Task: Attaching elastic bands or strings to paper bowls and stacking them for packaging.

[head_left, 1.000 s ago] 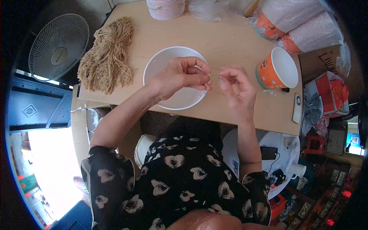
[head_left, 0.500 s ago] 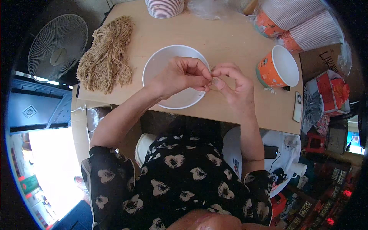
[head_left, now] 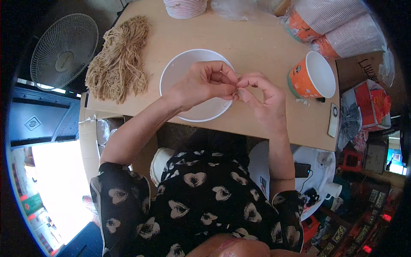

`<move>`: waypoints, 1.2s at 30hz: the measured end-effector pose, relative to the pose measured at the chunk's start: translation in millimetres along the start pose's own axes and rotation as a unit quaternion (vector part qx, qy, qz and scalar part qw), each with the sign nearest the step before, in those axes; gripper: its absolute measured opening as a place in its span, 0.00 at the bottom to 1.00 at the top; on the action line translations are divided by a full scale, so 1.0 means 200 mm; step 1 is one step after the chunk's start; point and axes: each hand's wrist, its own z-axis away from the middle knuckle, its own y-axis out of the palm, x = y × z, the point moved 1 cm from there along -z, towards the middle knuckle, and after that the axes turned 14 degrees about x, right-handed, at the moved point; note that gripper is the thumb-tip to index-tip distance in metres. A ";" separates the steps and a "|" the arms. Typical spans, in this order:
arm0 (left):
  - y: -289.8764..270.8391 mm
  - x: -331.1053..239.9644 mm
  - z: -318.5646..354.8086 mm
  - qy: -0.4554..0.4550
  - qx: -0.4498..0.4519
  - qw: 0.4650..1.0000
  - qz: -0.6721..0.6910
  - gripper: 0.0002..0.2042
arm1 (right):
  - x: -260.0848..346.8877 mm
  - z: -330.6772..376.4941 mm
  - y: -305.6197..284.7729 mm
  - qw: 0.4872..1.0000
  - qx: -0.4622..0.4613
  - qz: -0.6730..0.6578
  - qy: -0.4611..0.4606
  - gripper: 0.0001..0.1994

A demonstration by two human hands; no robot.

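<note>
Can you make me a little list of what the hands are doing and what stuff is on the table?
left hand: fingertips pinched against the right hand's, over the white bowl
right hand: pinching something too small to make out
bundle of tan strings: lying left of the bowl
orange paper cup: standing open, right of the hands
stacked cups: on their side, top right
table: light wood
fan: beyond the table's left edge

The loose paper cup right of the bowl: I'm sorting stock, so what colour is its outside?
Orange outside, white inside; the paper cup shows in the head view.
</note>
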 end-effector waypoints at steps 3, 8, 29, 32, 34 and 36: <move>0.00 0.01 0.00 0.018 0.005 1.000 0.018 0.09 | 0.00 0.00 0.00 1.000 0.001 0.001 -0.009 0.08; -0.02 0.03 -0.01 0.017 -0.008 1.000 0.003 0.10 | 0.02 0.02 -0.01 0.999 -0.029 0.015 -0.006 0.08; -0.01 0.03 -0.01 -0.010 -0.008 0.999 0.032 0.11 | 0.02 0.03 0.07 0.992 -0.116 0.017 -0.041 0.03; -0.02 0.04 0.00 -0.003 0.002 0.998 0.061 0.10 | 0.02 0.04 0.07 0.986 -0.112 -0.107 0.068 0.02; -0.03 0.04 -0.01 -0.007 0.006 0.998 0.059 0.10 | 0.04 0.03 0.07 0.984 -0.106 -0.124 0.078 0.02; -0.03 0.04 -0.01 -0.012 0.010 0.998 0.057 0.10 | 0.03 0.03 0.07 0.981 -0.102 -0.141 0.087 0.03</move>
